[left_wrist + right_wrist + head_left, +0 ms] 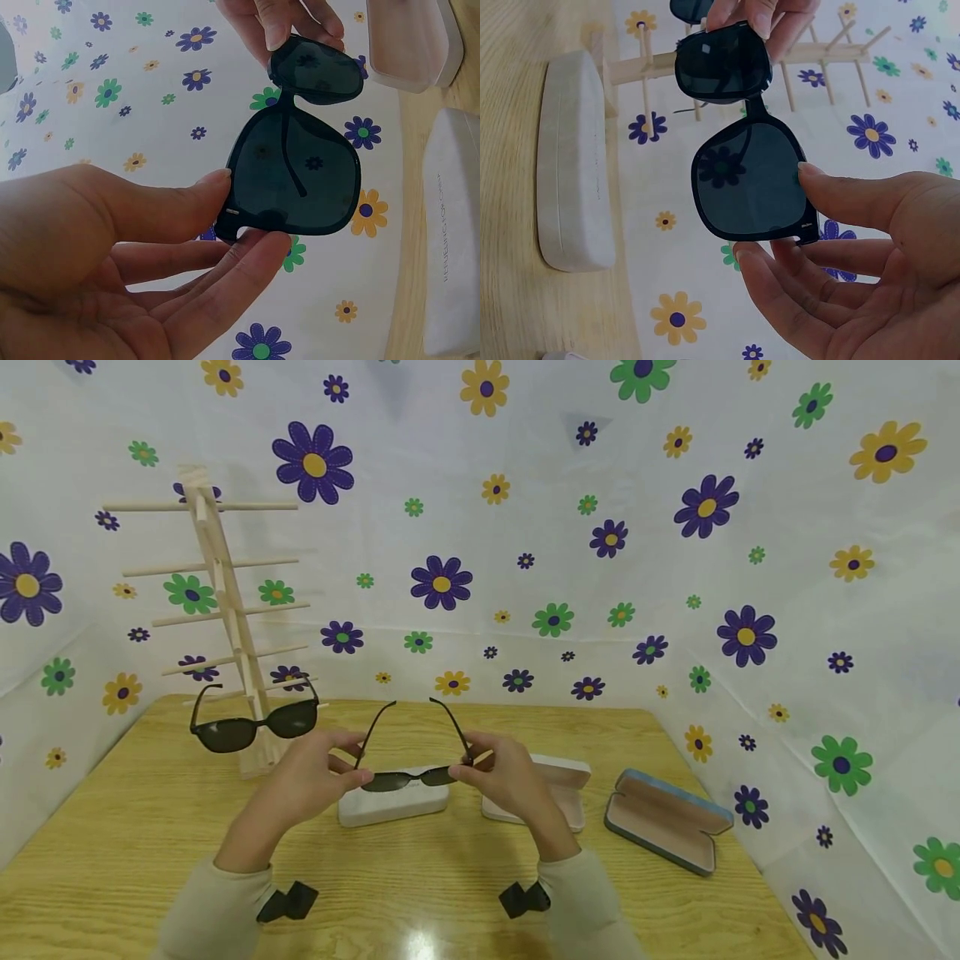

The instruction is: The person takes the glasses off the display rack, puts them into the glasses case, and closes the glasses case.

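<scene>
**Black sunglasses point(392, 782) held level from both ends, lenses mostly free of fingers**

The left hand point(315, 774) and right hand point(507, 774) are apart from each other, joined only by the frame they share. Each pinches one outer corner by the hinge, thumb on the near side and fingers behind and below. Gripping there seems chosen to spare the lenses from smudges, and a hold at each end should prevent the frame from tipping. The sunglasses are in the air above the table point(112, 827), front toward the person, temples spread and pointing away, an attitude that suits lowering a bridge onto a support.

To the left, a wooden display stand point(228, 589) carries a second pair of sunglasses point(228, 735) low down, facing out with its temples unfolded behind; its bridge appears to rest at the post, though the exact contact is hard to tell.

Behind the held pair in the head view lies a closed white case point(360, 812). An open white case point(564, 771), partly hidden by the right arm, and an open blue-gray case point(667, 820) sit farther right, probably there to leave the middle free for handling.
</scene>
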Available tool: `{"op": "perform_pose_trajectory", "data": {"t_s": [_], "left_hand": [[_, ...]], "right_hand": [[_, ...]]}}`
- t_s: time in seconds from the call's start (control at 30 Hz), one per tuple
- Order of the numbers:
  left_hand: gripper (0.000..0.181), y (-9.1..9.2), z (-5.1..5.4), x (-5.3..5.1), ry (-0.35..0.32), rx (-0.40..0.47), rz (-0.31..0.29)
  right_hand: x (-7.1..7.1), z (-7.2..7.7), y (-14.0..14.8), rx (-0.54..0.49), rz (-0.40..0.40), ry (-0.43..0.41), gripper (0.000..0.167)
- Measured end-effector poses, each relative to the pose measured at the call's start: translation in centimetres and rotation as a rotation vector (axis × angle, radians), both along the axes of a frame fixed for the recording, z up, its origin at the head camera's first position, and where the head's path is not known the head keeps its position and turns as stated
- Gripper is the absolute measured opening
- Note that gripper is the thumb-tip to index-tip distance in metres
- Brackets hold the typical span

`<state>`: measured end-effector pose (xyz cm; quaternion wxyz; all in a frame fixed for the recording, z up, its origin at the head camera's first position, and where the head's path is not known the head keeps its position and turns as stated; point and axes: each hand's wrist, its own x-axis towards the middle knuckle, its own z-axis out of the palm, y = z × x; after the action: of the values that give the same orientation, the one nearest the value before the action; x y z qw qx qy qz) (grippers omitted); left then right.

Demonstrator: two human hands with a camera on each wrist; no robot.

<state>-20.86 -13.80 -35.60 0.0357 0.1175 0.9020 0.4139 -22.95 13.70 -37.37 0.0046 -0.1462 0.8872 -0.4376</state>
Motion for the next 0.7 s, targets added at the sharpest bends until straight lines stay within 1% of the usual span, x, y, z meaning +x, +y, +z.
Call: {"op": "perform_pose_trajectory", "data": {"t_s": [0.2, 0.3, 0.57, 0.7], "left_hand": [[0.055, 0.03, -0.29, -0.01, -0.003, 0.019, -0.01], [0.056, -0.01, -0.37, -0.12, -0.004, 0.021, -0.017], [0.054, 0.0, -0.76, -0.2, -0.016, 0.022, 0.003], [0.055, -0.04, -0.79, -0.16, -0.009, 0.026, -0.002]], "right_hand": [[-0.05, -0.41, 0.07, 0.023, -0.025, -0.011, 0.053], [-0.08, -0.53, 0.1, 0.022, -0.025, -0.009, 0.052], [0.02, -0.62, 0.11, 0.024, -0.022, -0.006, 0.053], [0.2, -0.57, 0.04, 0.026, -0.021, -0.001, 0.054]]}}
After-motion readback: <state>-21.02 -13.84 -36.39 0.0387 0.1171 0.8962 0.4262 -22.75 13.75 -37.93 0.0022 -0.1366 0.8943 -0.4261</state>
